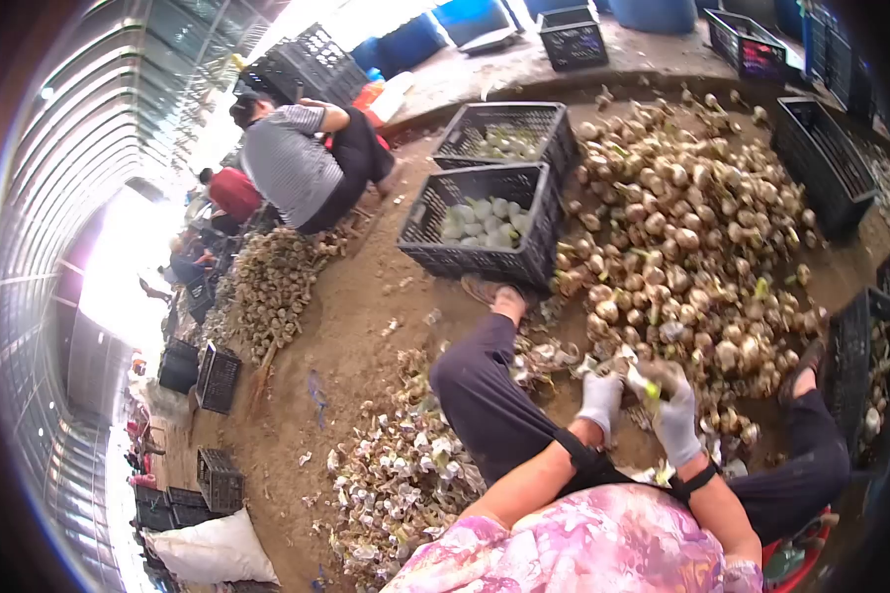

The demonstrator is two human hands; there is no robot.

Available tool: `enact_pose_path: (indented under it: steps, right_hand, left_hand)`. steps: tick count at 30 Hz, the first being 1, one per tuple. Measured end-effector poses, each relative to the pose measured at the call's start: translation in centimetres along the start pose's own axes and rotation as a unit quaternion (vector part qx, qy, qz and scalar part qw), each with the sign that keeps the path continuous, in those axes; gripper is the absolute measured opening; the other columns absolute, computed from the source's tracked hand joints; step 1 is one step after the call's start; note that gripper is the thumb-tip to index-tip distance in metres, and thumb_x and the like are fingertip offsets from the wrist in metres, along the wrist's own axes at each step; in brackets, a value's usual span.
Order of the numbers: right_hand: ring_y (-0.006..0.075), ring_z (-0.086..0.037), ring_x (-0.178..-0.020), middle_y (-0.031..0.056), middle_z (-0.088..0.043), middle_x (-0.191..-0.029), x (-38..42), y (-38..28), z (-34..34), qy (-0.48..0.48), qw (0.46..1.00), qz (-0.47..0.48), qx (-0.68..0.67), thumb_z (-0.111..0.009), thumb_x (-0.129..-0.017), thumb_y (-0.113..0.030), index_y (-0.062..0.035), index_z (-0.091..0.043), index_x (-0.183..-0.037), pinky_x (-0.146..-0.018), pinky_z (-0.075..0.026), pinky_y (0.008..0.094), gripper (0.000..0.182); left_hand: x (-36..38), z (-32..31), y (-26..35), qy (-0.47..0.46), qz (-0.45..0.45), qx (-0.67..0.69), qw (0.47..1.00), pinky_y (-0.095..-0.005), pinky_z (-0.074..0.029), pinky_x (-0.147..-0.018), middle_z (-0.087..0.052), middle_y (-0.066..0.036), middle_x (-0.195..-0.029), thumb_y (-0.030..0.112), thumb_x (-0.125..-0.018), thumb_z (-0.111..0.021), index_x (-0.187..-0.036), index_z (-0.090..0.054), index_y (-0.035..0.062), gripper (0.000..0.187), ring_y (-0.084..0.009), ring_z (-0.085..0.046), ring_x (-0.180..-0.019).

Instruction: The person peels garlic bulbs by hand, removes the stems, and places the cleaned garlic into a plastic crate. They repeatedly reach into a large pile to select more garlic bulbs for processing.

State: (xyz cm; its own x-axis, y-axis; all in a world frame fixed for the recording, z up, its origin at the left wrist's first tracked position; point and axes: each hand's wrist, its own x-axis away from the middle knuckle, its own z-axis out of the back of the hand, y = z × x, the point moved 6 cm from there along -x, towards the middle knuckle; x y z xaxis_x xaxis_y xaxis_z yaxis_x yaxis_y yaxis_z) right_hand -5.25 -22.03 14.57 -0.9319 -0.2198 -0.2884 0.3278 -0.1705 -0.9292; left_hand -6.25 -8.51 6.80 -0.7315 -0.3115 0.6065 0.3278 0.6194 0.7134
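Pale-gloved left hand (599, 398) and right hand (674, 427) curl, gripping one pale, green-tinged garlic bulb (652, 388), probably paired to steady it. Round brown-skinned bulbs (677, 222), too many to count, heap toward the brown earthen floor's (356, 306) far edge; two black slotted plastic crates (470, 261) stand alongside, perhaps for reach.

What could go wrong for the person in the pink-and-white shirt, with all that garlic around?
The pale piece with a green patch, between the white-gloved left hand and white-gloved right hand, might slip and drop. Round brownish garlic bulbs lie loose on the ground, so one could roll underfoot. The left foot is right by the black plastic crate, so standing up might bump it.
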Motion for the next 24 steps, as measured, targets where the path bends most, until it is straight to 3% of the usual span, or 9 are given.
enact_pose_path:
  steps: [2, 9, 12, 14, 15, 17, 18, 21, 24]
  right_hand:
    - [0.0116, -0.060, -0.087, 0.0030, -0.065, -0.106, 0.3, 2.1, 0.0, 0.041, 0.916, -0.219, -0.333, -0.063, -0.079, 0.008, -0.0048, -0.067, -0.112, -0.076, -0.048, 0.0221, 0.035]
    - [0.0128, -0.063, -0.090, 0.0072, -0.067, -0.104, 0.7, 7.0, 2.8, 0.094, 0.835, -0.279, -0.465, -0.063, -0.086, -0.005, -0.0007, -0.063, -0.118, -0.080, -0.050, 0.0259, 0.032]
    - [0.0124, -0.064, -0.076, 0.0080, -0.068, -0.098, 0.7, 7.0, 4.1, 0.042, 0.854, -0.317, -0.410, -0.059, -0.088, -0.007, -0.0032, -0.061, -0.122, -0.063, -0.053, 0.0258, 0.034]
    - [0.0089, -0.063, -0.072, 0.0063, -0.070, -0.097, -0.3, 5.9, 4.1, 0.021, 0.921, -0.306, -0.240, -0.065, -0.084, -0.005, -0.0046, -0.065, -0.114, -0.061, -0.052, 0.0240, 0.030]
    - [0.0166, -0.067, -0.076, 0.0107, -0.071, -0.097, -0.8, 6.7, 3.2, 0.067, 0.969, -0.192, -0.141, -0.067, -0.084, -0.011, -0.0066, -0.065, -0.112, -0.066, -0.053, 0.0291, 0.029]
    - [0.0321, -0.067, -0.089, 0.0202, -0.067, -0.100, -1.0, 5.8, 1.6, 0.009, 0.981, -0.187, -0.052, -0.064, -0.084, -0.024, -0.0079, -0.063, -0.115, -0.079, -0.052, 0.0389, 0.036]
    - [0.0361, -0.065, -0.094, 0.0190, -0.067, -0.101, -0.3, 5.7, 0.9, 0.092, 0.988, -0.114, 0.050, -0.062, -0.080, -0.016, -0.0103, -0.060, -0.118, -0.081, -0.051, 0.0422, 0.039]
    - [0.0381, -0.063, -0.098, 0.0198, -0.066, -0.103, 0.8, 5.2, -0.7, 0.019, 0.985, -0.171, -0.028, -0.055, -0.076, -0.009, -0.0169, -0.056, -0.125, -0.083, -0.050, 0.0435, 0.049]
    - [0.0347, -0.065, -0.096, 0.0195, -0.067, -0.105, 1.6, 6.7, 0.5, -0.328, 0.882, -0.254, 0.225, -0.055, -0.073, -0.010, -0.0201, -0.057, -0.129, -0.082, -0.052, 0.0413, 0.057]
  left_hand:
    - [0.4, -0.4, -0.3, -0.009, -0.038, -0.043, 0.998, -0.0287, -0.051, -0.046, -0.063, -0.003, -0.073, 0.024, -0.095, -0.061, -0.096, -0.064, 0.0058, 0.018, -0.0144, -0.060, -0.055]
    - [3.1, -2.3, -3.3, -0.205, 0.121, -0.417, 0.877, -0.0257, -0.051, -0.051, -0.062, -0.002, -0.073, 0.020, -0.088, -0.065, -0.111, -0.063, 0.0037, 0.028, -0.0109, -0.062, -0.062]
    - [-0.9, -1.3, -1.5, -0.249, -0.228, -0.550, 0.764, -0.0249, -0.052, -0.058, -0.062, -0.007, -0.098, 0.018, -0.084, -0.069, -0.136, -0.045, 0.0064, 0.059, -0.0117, -0.061, -0.075]
    - [0.7, -3.1, 1.3, -0.315, -0.192, -0.436, 0.821, -0.0262, -0.054, -0.065, -0.059, -0.009, -0.112, 0.019, -0.083, -0.072, -0.144, -0.033, 0.0092, 0.073, -0.0131, -0.061, -0.086]
    - [1.6, -4.2, 1.8, -0.350, -0.115, -0.370, 0.853, -0.0275, -0.054, -0.070, -0.058, -0.008, -0.114, 0.020, -0.084, -0.071, -0.144, -0.034, 0.0098, 0.071, -0.0140, -0.061, -0.090]
    - [1.8, -4.9, 1.6, -0.353, 0.015, -0.272, 0.895, -0.0303, -0.054, -0.077, -0.059, -0.007, -0.113, 0.023, -0.088, -0.068, -0.139, -0.039, 0.0101, 0.060, -0.0159, -0.062, -0.094]
    - [1.1, -4.6, 1.0, -0.331, 0.063, -0.239, 0.911, -0.0319, -0.054, -0.079, -0.060, -0.007, -0.111, 0.025, -0.091, -0.066, -0.135, -0.043, 0.0097, 0.052, -0.0168, -0.062, -0.095]
    - [-2.7, -1.2, -0.1, -0.251, 0.147, -0.172, 0.941, -0.0329, -0.055, -0.075, -0.063, -0.006, -0.098, 0.033, -0.096, -0.056, -0.117, -0.054, 0.0087, 0.032, -0.0178, -0.064, -0.086]
    - [-4.3, 1.2, -0.3, -0.187, 0.160, -0.225, 0.943, -0.0294, -0.055, -0.061, -0.064, -0.006, -0.086, 0.033, -0.096, -0.054, -0.101, -0.059, 0.0082, 0.026, -0.0170, -0.064, -0.075]
